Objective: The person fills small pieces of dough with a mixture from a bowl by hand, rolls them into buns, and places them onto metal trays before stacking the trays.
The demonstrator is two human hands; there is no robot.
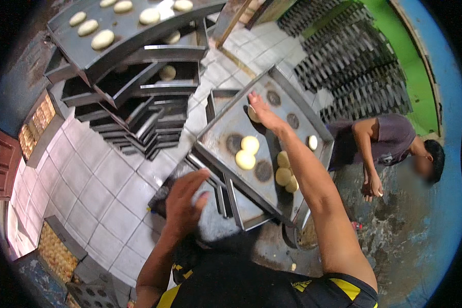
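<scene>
My right hand (262, 110) reaches over the upper part of a metal tray (220, 136), fingers stretched out on or just above a pale dough round (252, 114), which it partly covers. More dough rounds (245, 159) lie at the tray's left middle, several others (283, 176) sit grouped beside my right forearm, and a small one (312, 141) is near the right rim. Dark round stains mark the metal. My left hand (187, 197) is left of the tray's lower corner, fingers loosely curved, thumb apart, holding nothing.
Stacked trays (154, 54) with dough rounds stand upper left. More trays (351, 66) pile upper right against a green wall (418, 82). A co-worker (385, 136) bends at the right, hands low. Filled trays (36, 128) stand along the left of the tiled floor (113, 190).
</scene>
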